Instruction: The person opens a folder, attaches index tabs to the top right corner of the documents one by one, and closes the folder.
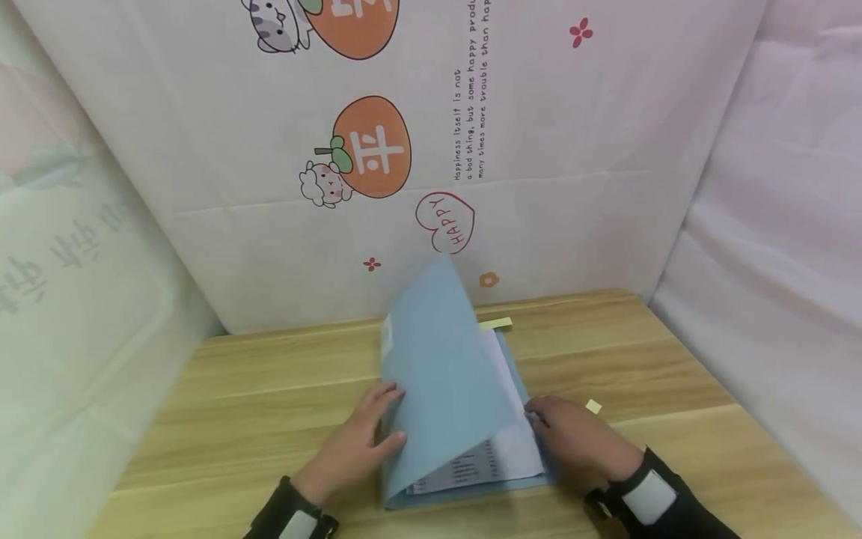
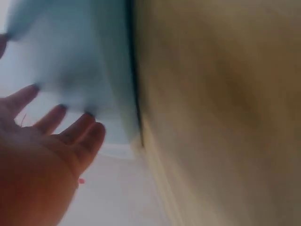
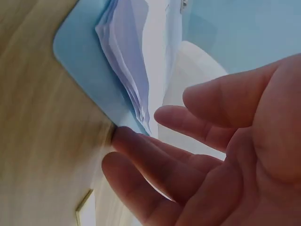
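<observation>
A light blue folder (image 1: 444, 374) lies on the table with its front cover half raised and tilted. A stack of white printed papers (image 1: 512, 442) shows inside it; the raised cover hides part of the stack. Against the outside of the cover, near the spine, my left hand (image 1: 367, 434) rests its spread fingers. In the right wrist view my right hand (image 3: 207, 155) is at the folder's outer edge beside the papers, fingers loosely bent. Its thumb stands apart from the fingers, with nothing pinched between them.
The wooden table (image 1: 283, 389) bears a small yellowish strip (image 1: 497, 323) behind the folder and a small pale yellow piece (image 1: 593, 406) near the right hand. Printed white cloth (image 1: 539, 150) hangs at the back, with more white cloth on both sides.
</observation>
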